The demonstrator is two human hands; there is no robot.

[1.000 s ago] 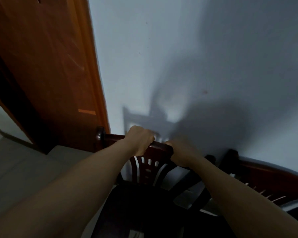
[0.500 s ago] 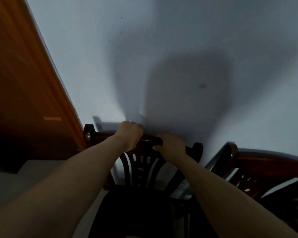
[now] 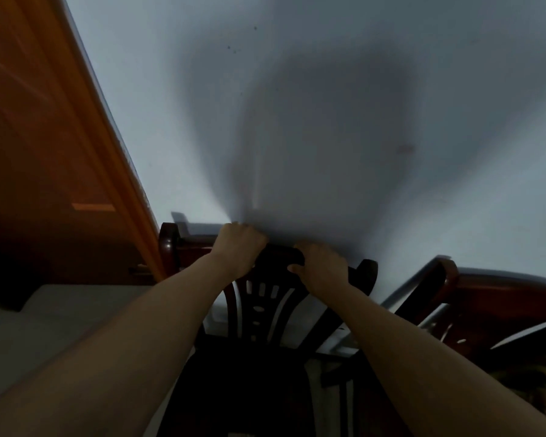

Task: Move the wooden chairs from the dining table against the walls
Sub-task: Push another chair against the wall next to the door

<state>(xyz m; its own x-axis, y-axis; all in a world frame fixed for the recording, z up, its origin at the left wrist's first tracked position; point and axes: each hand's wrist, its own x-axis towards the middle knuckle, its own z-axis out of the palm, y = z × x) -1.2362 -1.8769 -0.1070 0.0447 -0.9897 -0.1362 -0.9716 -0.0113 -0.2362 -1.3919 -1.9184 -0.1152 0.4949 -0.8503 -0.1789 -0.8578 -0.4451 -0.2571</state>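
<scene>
Head view: my left hand [image 3: 238, 249] and right hand [image 3: 323, 269] both grip the dark wooden chair [image 3: 265, 298] by its curved top. It has slid closer to the smooth grey wall [image 3: 328, 121]; nearly parked. A second chair [image 3: 492, 307] sits at 3 o'clock, the orange door [image 3: 44, 137] at 9.

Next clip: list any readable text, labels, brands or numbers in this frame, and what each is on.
None. No writing shows on the wall, the wooden door, the chair gripped by the left hand and right hand, or the second chair. The door's pale orange patch is blank.
</scene>
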